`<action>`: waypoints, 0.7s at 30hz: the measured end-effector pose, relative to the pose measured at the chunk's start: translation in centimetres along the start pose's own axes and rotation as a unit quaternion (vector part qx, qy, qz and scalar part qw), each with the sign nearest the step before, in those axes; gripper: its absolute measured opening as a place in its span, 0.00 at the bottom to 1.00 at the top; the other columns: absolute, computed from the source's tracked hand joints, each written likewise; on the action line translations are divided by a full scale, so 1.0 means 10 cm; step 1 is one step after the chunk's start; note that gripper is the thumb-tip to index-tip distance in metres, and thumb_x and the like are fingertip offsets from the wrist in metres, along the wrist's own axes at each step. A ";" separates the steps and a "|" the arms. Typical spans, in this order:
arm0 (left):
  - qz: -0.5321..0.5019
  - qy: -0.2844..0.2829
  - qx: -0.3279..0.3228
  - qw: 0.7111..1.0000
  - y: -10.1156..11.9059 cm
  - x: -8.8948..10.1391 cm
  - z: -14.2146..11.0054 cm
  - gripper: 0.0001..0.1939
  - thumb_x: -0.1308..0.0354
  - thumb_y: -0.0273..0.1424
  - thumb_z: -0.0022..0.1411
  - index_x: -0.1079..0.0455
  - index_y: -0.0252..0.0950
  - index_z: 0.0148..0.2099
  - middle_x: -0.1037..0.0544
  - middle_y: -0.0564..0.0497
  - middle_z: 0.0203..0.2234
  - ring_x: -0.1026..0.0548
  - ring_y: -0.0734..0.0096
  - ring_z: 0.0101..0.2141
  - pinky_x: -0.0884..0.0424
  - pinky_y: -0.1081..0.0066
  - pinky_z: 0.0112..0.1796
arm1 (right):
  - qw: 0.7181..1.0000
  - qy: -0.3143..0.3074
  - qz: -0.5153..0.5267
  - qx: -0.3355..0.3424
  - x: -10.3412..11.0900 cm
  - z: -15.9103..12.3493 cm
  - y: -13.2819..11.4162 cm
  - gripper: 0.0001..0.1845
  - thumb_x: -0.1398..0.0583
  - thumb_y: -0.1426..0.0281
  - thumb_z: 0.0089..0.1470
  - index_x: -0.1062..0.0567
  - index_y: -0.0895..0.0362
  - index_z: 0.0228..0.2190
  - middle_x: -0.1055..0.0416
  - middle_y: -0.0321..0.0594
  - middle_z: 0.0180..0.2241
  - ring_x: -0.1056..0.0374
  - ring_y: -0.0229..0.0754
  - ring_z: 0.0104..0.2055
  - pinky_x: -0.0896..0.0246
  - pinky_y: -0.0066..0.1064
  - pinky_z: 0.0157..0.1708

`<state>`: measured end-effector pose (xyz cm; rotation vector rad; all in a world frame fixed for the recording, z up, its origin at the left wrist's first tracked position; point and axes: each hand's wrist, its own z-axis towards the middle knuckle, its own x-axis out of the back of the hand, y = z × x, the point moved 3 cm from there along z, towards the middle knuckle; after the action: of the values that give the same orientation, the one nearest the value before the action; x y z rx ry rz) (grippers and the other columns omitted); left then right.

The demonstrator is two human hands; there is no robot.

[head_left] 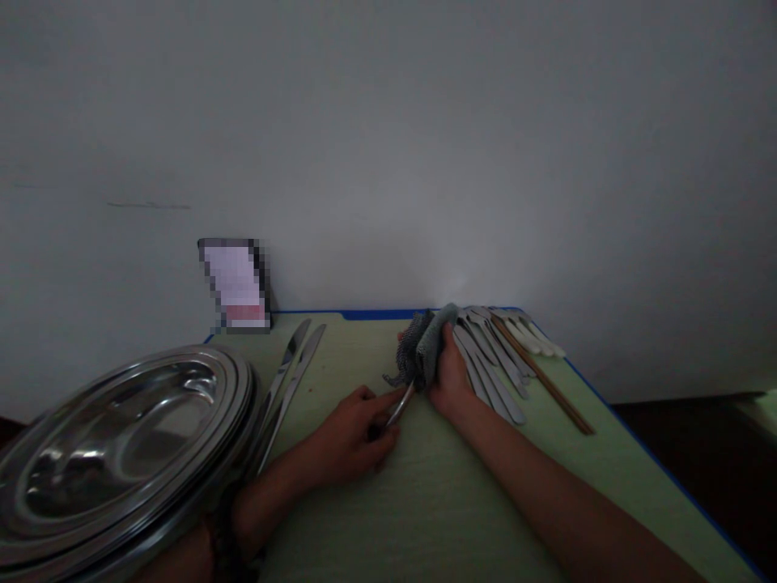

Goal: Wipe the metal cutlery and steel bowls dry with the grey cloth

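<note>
Left grip (361,433) holds a slim, shiny metal utensil (401,406) by its handle; right grip (450,376) clasps a bunched, woven grey cloth (430,344) round its other end, toward the table's (376,526) far edge. Smooth metal could slip if pinched loosely; swinging right might scatter the flat-handled cutlery (501,398) near the far right corner.

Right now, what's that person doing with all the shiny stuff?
The person's left grip holds a metal utensil by one end, and the right grip holds a cloth around the other, so I can't tell what kind it is. Two knives lie beside the stacked dishes on the left. More cutlery and chopsticks lie on the right.
</note>
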<state>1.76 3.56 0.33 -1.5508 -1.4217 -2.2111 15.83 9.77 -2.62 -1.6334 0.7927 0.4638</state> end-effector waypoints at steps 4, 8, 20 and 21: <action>-0.015 0.007 0.005 1.000 -0.03 -0.02 0.00 0.24 0.52 0.28 0.60 0.40 0.37 0.59 0.24 0.56 0.23 0.29 0.71 0.26 0.36 0.69 0.39 | 0.998 -0.018 -0.051 0.035 0.00 -0.03 0.04 0.23 0.45 0.51 0.51 0.26 0.58 0.33 0.23 0.44 0.27 0.26 0.46 0.34 0.32 0.36 0.33; -0.029 0.009 0.003 1.000 -0.03 -0.04 0.01 0.22 0.52 0.29 0.62 0.39 0.35 0.58 0.24 0.56 0.19 0.28 0.71 0.26 0.35 0.70 0.37 | 0.994 -0.038 -0.091 0.056 0.01 -0.02 0.06 0.23 0.42 0.52 0.48 0.26 0.60 0.34 0.23 0.45 0.29 0.27 0.45 0.35 0.33 0.35 0.34; -0.021 0.005 0.003 1.000 -0.05 -0.05 0.01 0.22 0.53 0.31 0.63 0.40 0.34 0.59 0.24 0.57 0.18 0.29 0.69 0.27 0.36 0.69 0.39 | 0.996 -0.037 -0.073 0.036 0.02 0.01 0.07 0.22 0.40 0.53 0.47 0.26 0.60 0.33 0.23 0.43 0.28 0.27 0.44 0.36 0.33 0.34 0.35; -0.025 0.007 0.004 1.000 -0.05 -0.05 0.01 0.22 0.53 0.31 0.63 0.40 0.35 0.59 0.23 0.57 0.19 0.28 0.70 0.27 0.35 0.69 0.39 | 0.996 -0.038 -0.071 0.036 0.02 0.00 0.07 0.22 0.40 0.53 0.47 0.26 0.60 0.33 0.23 0.43 0.28 0.27 0.44 0.36 0.33 0.34 0.36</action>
<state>1.81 3.75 -0.39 -1.5102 -1.4802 -2.2364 15.44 9.72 -3.26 -1.5834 0.6263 0.3895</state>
